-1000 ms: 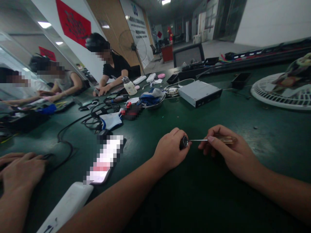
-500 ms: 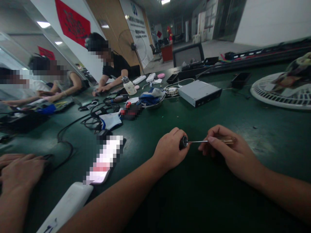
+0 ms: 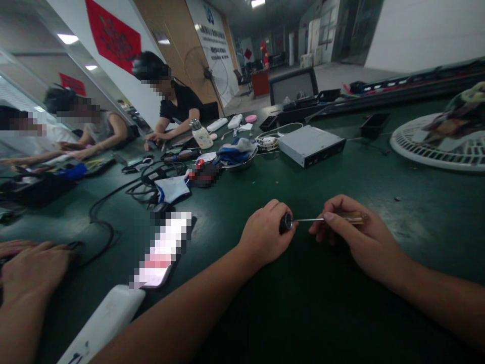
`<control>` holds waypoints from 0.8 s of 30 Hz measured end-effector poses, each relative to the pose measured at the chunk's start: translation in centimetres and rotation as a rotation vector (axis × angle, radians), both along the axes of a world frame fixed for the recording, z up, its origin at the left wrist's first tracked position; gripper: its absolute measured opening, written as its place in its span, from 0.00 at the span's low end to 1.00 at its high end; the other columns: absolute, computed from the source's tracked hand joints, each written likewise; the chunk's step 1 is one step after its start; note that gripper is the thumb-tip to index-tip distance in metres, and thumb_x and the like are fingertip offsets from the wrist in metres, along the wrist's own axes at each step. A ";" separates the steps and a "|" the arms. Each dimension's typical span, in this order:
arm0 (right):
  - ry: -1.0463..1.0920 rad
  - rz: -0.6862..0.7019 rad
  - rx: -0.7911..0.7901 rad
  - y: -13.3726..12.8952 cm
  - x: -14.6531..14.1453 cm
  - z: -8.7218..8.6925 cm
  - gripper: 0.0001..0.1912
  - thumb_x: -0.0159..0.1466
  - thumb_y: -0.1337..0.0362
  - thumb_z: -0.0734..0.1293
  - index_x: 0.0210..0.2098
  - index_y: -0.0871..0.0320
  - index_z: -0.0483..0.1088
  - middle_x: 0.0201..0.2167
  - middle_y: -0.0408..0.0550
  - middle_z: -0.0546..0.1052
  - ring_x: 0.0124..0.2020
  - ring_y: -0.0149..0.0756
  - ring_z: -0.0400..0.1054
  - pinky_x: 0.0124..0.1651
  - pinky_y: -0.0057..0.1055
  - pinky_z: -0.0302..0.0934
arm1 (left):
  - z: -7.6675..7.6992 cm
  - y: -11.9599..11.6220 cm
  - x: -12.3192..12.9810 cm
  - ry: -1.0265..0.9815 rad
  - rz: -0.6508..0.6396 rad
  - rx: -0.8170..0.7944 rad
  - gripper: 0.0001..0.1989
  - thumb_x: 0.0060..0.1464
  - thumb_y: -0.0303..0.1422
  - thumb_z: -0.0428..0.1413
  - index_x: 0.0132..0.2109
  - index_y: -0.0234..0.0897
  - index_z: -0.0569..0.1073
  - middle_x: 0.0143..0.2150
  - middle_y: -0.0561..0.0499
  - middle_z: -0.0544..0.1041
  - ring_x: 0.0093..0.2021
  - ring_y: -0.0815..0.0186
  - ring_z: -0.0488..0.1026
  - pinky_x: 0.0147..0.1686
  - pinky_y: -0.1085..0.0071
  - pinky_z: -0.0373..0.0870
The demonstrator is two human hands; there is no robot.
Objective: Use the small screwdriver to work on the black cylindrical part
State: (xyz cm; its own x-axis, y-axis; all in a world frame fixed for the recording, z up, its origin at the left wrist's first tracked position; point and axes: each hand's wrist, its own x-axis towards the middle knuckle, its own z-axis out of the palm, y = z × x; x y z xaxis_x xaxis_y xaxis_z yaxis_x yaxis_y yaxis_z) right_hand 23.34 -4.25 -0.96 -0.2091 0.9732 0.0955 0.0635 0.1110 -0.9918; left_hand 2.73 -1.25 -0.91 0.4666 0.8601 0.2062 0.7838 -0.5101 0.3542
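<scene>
Head view: right hand's (image 3: pixel 354 240) screwdriver (image 3: pixel 308 219) level, tip left against black cylinder (image 3: pixel 287 221)

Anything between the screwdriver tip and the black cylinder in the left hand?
Nothing visible: the steel shaft of the amber-handled screwdriver in the right hand runs clear to the black, metal-rimmed cylinder in the left hand.

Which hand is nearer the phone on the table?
Left. The left hand is to the phone's right, not touching it; the right hand is farther right, beyond the left hand.
</scene>
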 end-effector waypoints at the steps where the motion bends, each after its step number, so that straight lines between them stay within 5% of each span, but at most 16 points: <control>1: 0.008 0.000 -0.002 0.0 0.0 0.1 0.08 0.70 0.57 0.63 0.38 0.55 0.65 0.33 0.47 0.79 0.30 0.33 0.73 0.28 0.29 0.64 | 0.0 0.0 0.0 -0.001 0.000 0.002 0.06 0.60 0.36 0.55 0.41 0.39 0.69 0.41 0.51 0.71 0.38 0.65 0.69 0.36 0.67 0.67; 24: 0.043 0.099 0.011 -0.3 0.3 0.3 0.08 0.70 0.57 0.62 0.39 0.55 0.66 0.34 0.48 0.79 0.32 0.35 0.74 0.30 0.31 0.64 | 0.1 0.0 0.0 -0.001 -0.008 -0.004 0.06 0.60 0.36 0.54 0.41 0.39 0.70 0.42 0.50 0.71 0.38 0.65 0.69 0.35 0.68 0.67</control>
State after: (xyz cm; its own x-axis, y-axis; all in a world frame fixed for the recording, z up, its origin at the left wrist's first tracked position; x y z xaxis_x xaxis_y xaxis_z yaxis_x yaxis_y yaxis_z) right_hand 23.61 -4.52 -0.66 -0.2995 0.9469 0.1172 0.0094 0.1258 -0.9920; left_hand 2.74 -1.25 -0.84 0.4732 0.8571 0.2037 0.7792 -0.5151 0.3571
